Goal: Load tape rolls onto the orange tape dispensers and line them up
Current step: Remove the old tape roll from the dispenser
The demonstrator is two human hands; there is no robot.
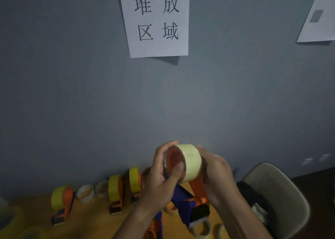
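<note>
Hands, left [161,168] and right [215,170], each grip curled around round pale-yellow tape roll [190,159] on orange dispenser [197,189].

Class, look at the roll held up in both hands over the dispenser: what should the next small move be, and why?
Probably press the tape roll fully home on the dispenser. The left hand grips its open end, thumb on the orange hub; the right hand cups the far side. Then it could join the three loaded dispensers by the wall.

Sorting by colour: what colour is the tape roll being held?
Pale yellow tape roll, seen in the head view.
</note>
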